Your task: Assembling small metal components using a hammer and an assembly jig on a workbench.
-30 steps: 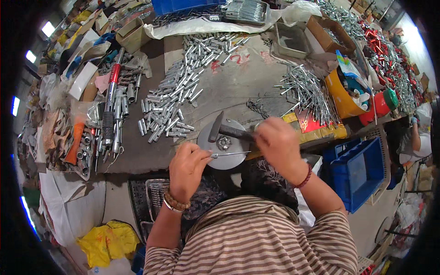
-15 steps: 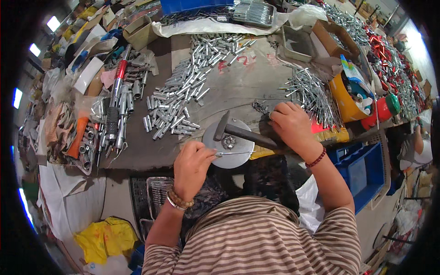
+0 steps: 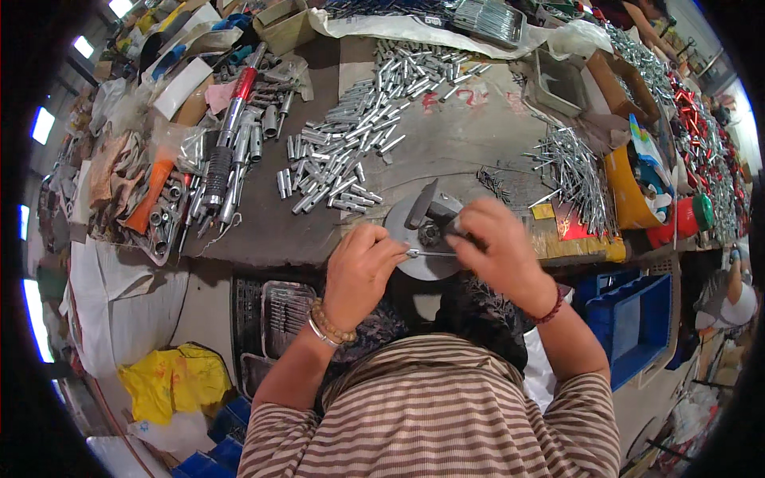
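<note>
My left hand (image 3: 362, 267) pinches a thin metal rod (image 3: 434, 253) with a thicker silvery end, level over the near part of a round grey metal plate (image 3: 406, 267). A knobbed metal piece (image 3: 429, 233) stands mid-plate. Behind it lies a hammer (image 3: 422, 205), its head over the plate and its handle running right beneath my right hand (image 3: 496, 245). That hand's fingers are bent together, fingertips by the rod's far end; what they hold, if anything, is hidden. Small dark pins (image 3: 494, 183) lie behind it.
Short silvery tubes (image 3: 351, 127) are heaped at the middle left, and long thin rods (image 3: 578, 167) at the right. Tools (image 3: 231, 135) crowd the left side. A yellow container (image 3: 633, 187) stands right. Below the bench are blue crates (image 3: 633, 319).
My right hand has come left and nearer, from beside the small pins to the rod's end over the hammer handle. My left hand still holds the rod. The whole view has shifted.
</note>
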`<state>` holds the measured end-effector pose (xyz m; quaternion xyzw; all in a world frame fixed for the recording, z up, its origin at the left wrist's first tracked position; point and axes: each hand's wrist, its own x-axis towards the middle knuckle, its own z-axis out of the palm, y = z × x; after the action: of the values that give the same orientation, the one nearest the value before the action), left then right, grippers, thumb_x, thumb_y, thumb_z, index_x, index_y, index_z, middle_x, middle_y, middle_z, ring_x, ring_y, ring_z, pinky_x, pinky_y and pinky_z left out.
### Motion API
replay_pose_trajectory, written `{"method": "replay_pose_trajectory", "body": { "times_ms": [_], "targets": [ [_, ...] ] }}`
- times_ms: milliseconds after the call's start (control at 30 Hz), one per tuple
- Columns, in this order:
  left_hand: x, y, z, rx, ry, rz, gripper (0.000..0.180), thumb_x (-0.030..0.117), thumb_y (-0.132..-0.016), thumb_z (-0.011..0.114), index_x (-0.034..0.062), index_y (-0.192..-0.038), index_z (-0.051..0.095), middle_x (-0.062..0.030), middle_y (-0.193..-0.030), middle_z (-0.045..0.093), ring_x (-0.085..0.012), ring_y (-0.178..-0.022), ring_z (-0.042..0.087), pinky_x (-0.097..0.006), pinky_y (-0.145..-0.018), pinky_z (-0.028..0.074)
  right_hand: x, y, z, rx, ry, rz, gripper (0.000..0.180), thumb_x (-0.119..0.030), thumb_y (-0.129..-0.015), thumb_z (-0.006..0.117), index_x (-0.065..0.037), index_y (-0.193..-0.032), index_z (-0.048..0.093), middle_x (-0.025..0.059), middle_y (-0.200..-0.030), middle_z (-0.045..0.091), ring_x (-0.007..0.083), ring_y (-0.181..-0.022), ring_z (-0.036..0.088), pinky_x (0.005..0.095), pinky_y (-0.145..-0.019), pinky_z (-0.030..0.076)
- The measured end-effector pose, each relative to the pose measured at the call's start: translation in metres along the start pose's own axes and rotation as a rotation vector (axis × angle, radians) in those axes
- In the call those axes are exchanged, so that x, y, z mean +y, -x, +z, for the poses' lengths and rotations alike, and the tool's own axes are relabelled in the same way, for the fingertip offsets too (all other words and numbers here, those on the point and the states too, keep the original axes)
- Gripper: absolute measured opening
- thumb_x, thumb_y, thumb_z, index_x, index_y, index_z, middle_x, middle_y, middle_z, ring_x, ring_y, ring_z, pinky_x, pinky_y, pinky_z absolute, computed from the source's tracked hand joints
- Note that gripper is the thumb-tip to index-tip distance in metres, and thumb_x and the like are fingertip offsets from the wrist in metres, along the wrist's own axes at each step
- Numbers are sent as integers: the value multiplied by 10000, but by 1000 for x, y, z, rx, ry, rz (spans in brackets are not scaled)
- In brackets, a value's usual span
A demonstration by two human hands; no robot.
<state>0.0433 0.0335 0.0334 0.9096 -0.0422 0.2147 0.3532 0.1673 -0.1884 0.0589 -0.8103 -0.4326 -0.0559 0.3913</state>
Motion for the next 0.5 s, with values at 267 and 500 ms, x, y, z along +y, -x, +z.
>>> {"method": "replay_pose_trajectory", "body": {
  "times_ms": [267,500],
  "targets": [
    [-1,1,-2,6,-16,15,136,77,-845,781,65,-975,743,-102,-950,627,-314,-875,635,-413,-760,515,-24,-4,25,-130,-5,-86,178,-97,-830,764,-40,-954,649,123,-997,621,349,-944,601,453,-828,453],
    [-3,3,1,-1,-33,9,138,102,-851,781,79,-972,721,-90,-949,611,-314,-886,630,-425,-765,513,-25,-8,26,-168,-7,-113,217,-78,-817,771,-26,-982,639,131,-1016,624,357,-958,606,448,-832,460]
  ]
}}
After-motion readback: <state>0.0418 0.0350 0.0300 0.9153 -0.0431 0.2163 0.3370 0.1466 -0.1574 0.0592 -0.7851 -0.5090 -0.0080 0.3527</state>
